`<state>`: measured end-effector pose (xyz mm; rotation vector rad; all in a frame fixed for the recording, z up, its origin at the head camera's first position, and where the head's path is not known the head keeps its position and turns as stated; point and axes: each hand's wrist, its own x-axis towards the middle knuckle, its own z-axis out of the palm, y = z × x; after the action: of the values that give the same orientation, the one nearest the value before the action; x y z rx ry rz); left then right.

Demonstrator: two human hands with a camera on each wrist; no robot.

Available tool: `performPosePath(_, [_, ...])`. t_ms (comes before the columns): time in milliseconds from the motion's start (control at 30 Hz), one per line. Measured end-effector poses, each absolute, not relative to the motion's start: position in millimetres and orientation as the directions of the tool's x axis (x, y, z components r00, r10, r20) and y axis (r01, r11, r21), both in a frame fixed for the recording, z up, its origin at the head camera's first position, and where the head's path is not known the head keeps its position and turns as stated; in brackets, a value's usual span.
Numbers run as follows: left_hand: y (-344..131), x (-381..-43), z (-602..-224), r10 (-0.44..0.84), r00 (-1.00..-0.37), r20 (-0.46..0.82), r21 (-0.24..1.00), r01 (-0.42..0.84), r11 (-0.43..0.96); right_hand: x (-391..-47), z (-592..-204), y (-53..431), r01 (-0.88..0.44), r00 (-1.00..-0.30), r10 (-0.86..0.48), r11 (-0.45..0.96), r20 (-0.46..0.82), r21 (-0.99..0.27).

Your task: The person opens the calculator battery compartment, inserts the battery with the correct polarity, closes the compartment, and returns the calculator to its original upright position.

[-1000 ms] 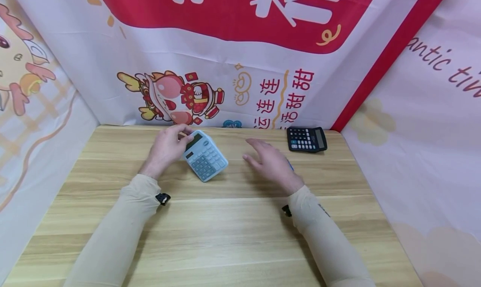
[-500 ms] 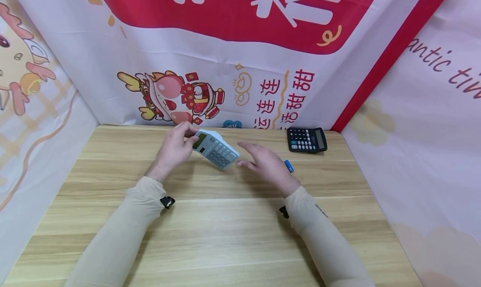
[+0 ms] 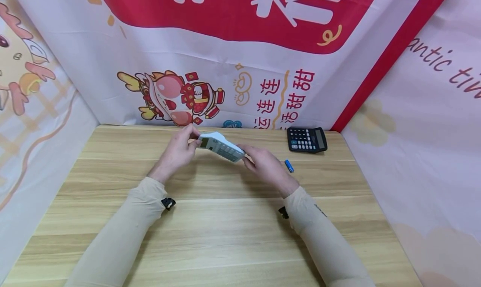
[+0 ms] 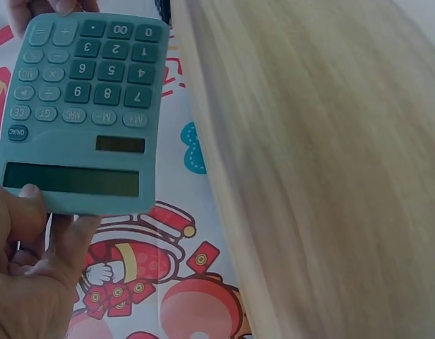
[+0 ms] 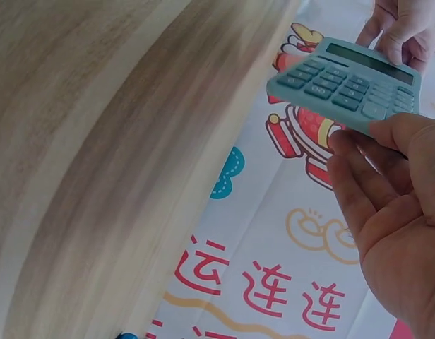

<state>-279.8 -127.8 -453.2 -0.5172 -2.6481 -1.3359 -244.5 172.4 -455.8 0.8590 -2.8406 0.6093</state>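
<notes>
A light blue calculator is held up off the table, tilted, between both hands. My left hand pinches its display end, the thumb on the front face beside the screen, as the left wrist view shows the calculator from the front. At the keypad end, my right hand grips the edge; in the right wrist view the right hand has its thumb on top and fingers beneath. A blue battery lies on the table just right of the right hand.
A black calculator lies at the back right of the wooden table, near its rear edge. A printed cloth backdrop hangs right behind the table, with cloth at both sides too.
My left hand has lifted and tipped the light blue calculator, shifting it rightward. My right hand has moved left and taken hold of its keypad end. The battery has come into full view.
</notes>
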Motion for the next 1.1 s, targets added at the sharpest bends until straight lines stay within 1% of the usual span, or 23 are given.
performPosePath(300, [-129.5, -283.2, -463.2, 0.293, -0.919, 0.263, 0.745, 0.386, 0.544, -242.0, -452.3, 172.4, -0.525, -0.851, -0.47, 0.752, 0.234, -0.399])
performPosePath(467, [-129.2, -282.8, -464.1, 0.305, -0.924, 0.232, 0.758, 0.368, 0.539, -242.3, -451.7, 172.3, -0.542, -0.839, -0.459, 0.745, 0.292, -0.389])
performPosePath(633, [-127.6, -281.6, -462.0, 0.318, -0.922, 0.221, 0.743, 0.37, 0.557, -242.5, -453.5, 173.4, -0.56, -0.818, -0.449, 0.764, 0.36, -0.32])
performPosePath(800, [-123.7, -280.9, -461.5, 0.36, -0.892, 0.275, 0.681, 0.445, 0.582, -241.3, -454.9, 173.3, -0.573, -0.797, -0.472, 0.789, 0.377, -0.224])
performPosePath(967, [-115.6, -276.3, -456.1, 0.436, -0.832, 0.342, 0.538, 0.554, 0.636, -238.0, -457.1, 174.8, -0.612, -0.753, -0.537, 0.784, 0.38, -0.106])
performPosePath(1033, [-111.4, -275.4, -455.1, 0.483, -0.796, 0.365, 0.472, 0.605, 0.641, -237.6, -457.1, 174.3, -0.633, -0.726, -0.567, 0.772, 0.388, -0.056])
performPosePath(1100, [-106.8, -274.7, -454.6, 0.523, -0.769, 0.369, 0.434, 0.64, 0.634, -237.4, -457.5, 173.5, -0.644, -0.706, -0.589, 0.765, 0.394, -0.008])
